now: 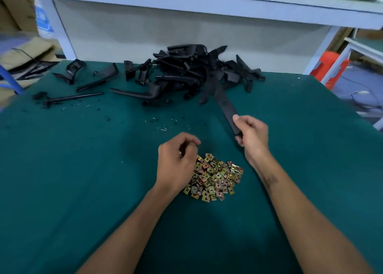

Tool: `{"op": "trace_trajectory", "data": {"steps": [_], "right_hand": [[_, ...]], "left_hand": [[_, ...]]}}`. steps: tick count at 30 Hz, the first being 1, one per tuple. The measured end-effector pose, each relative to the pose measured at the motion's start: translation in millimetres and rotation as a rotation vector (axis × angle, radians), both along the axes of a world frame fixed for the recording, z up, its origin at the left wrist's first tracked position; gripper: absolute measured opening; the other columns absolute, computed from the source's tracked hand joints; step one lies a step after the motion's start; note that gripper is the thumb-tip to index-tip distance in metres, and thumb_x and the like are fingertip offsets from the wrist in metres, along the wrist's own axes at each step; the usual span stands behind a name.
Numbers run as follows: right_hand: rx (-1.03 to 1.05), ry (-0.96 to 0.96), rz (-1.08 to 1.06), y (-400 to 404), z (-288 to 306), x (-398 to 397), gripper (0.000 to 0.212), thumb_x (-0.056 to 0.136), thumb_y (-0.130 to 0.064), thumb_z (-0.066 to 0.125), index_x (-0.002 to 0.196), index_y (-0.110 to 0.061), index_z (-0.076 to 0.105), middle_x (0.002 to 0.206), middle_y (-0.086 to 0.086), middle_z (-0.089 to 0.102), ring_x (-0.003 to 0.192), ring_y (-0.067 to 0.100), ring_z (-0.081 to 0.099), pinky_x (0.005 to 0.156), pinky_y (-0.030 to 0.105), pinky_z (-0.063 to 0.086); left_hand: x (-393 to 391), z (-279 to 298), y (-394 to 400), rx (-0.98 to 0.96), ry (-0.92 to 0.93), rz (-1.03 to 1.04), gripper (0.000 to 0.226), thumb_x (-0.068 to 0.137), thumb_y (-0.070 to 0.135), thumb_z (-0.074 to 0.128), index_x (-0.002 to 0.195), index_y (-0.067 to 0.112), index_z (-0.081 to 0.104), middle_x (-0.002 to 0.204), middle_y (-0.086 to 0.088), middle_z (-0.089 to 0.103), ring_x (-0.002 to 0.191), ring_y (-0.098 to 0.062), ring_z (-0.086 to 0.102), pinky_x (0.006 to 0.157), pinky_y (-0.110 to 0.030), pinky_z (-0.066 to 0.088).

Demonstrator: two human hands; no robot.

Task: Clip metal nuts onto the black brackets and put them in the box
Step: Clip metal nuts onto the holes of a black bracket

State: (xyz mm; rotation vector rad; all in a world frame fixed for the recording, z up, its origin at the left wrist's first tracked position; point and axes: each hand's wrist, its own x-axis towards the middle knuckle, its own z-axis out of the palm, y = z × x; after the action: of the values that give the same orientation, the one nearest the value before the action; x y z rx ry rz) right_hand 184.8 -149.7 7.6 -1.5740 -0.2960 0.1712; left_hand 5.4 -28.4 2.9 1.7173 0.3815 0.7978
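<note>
Nearest, a heap of metal nuts (214,177) lies on the green table cover (83,180) — small square clips with a brassy, iridescent finish, each with a centre hole. They look light, hard and thin-edged, likely slippery when picked singly, so a fingertip pinch at the folded edge seems the best hold. At the heap's left edge hovers the left hand (177,160), fingers curled inward over the nearest nuts; whether it already pinches one cannot be told, since the fingertips hide what lies under them. Just beyond the heap and to its right, the right hand (251,136) grips the near end of a long black bracket (224,106), thumb on top and fingers wrapped beneath. That bracket reaches away from the heap toward the pile of black brackets (192,70), and its far end seems to overlap the pile. It looks like stiff moulded plastic, light for its length — holding it near the end where the nut clips on would steady it.

Farther from the heap, loose brackets (91,77) are strewn to the pile's left, with small black crumbs and pale slivers scattered on the cover between. Behind the pile stands a pale panel (186,31) under a white shelf (207,2). No box is in view. Beyond the table's right edge stands something orange (329,66).
</note>
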Motion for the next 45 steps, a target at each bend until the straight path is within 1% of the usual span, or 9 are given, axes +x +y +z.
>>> {"op": "trace_trajectory", "data": {"steps": [4,7,10,13,19,25,29,33,45], "right_hand": [[-0.035,-0.482,-0.211,-1,9,-48,0.022,0.094,-0.021,0.071,0.075,-0.012,0.064,0.06,-0.001,0.052,0.053,0.01,0.044,0.051,0.028,0.037],[-0.092,-0.814,-0.2,6,18,-88,0.023,0.095,-0.026,0.07,0.077,-0.013,0.063,0.063,-0.007,0.053,0.054,0.008,0.045,0.054,0.015,0.036],[-0.095,-0.768,0.128,12,17,-115,0.021,0.096,-0.023,0.07,0.08,-0.011,0.064,0.063,-0.01,0.054,0.054,0.008,0.047,0.053,0.019,0.038],[-0.237,-0.707,0.462,9,17,-121,0.017,0.099,-0.022,0.067,0.087,-0.01,0.066,0.068,-0.007,0.057,0.058,0.017,0.052,0.053,0.037,0.044],[-0.491,-1.04,0.277,0,26,-111,0.029,0.105,-0.036,0.054,0.102,-0.014,0.074,0.096,-0.005,0.06,0.069,0.019,0.057,0.053,0.036,0.05],[-0.565,-0.858,0.006,-19,23,-75,0.028,0.101,-0.03,0.06,0.079,-0.015,0.068,0.079,-0.007,0.055,0.07,0.016,0.053,0.062,0.039,0.05],[-0.617,-0.767,0.132,-23,15,-67,0.019,0.099,-0.033,0.061,0.101,-0.02,0.074,0.098,-0.011,0.058,0.098,0.011,0.056,0.078,0.037,0.052],[-0.714,-0.674,0.346,-19,7,-61,0.025,0.101,-0.03,0.062,0.123,-0.025,0.072,0.115,-0.015,0.052,0.115,0.002,0.044,0.093,0.026,0.038],[-0.748,-0.548,0.392,-10,3,-65,0.015,0.092,-0.022,0.073,0.085,-0.026,0.061,0.088,-0.017,0.055,0.082,0.0,0.053,0.064,0.02,0.039]], "left_hand": [[-2,5,-4,0.074,0.011,-0.013,0.022,0.097,0.029,0.056,0.112,0.021,0.071,0.099,0.011,0.07,0.088,-0.007,0.067,0.068,-0.027,0.053],[-4,9,-5,0.004,-0.041,-0.051,0.036,0.1,0.035,0.054,0.126,0.013,0.066,0.12,0.004,0.071,0.114,-0.013,0.066,0.093,-0.037,0.056],[-7,17,-3,-0.188,-0.159,-0.085,0.04,0.103,0.033,0.046,0.129,0.006,0.062,0.124,-0.008,0.07,0.117,-0.028,0.065,0.1,-0.043,0.052],[-10,31,-1,-0.367,-0.325,-0.006,0.043,0.108,0.034,0.038,0.131,0.001,0.053,0.119,-0.015,0.071,0.107,-0.034,0.07,0.088,-0.044,0.057],[-21,45,31,-0.637,-0.541,0.268,0.028,0.111,0.031,0.034,0.103,0.012,0.052,0.074,0.0,0.059,0.051,-0.017,0.047,0.05,-0.027,0.042],[-35,25,63,0.044,-0.212,0.395,0.039,0.093,0.044,0.057,0.07,0.018,0.039,0.059,-0.002,0.045,0.047,-0.029,0.042,0.043,-0.035,0.037],[-33,9,64,0.496,0.108,0.291,0.042,0.09,0.064,0.058,0.078,0.024,0.05,0.062,0.016,0.05,0.053,-0.005,0.046,0.048,-0.03,0.038],[-25,8,56,0.796,0.271,0.09,0.056,0.093,0.073,0.041,0.093,0.02,0.056,0.072,0.004,0.057,0.065,-0.031,0.058,0.052,-0.037,0.044],[-21,3,34,1.026,0.362,0.18,0.053,0.096,0.067,0.042,0.091,0.018,0.061,0.07,-0.003,0.066,0.058,-0.037,0.063,0.052,-0.031,0.033]]}}
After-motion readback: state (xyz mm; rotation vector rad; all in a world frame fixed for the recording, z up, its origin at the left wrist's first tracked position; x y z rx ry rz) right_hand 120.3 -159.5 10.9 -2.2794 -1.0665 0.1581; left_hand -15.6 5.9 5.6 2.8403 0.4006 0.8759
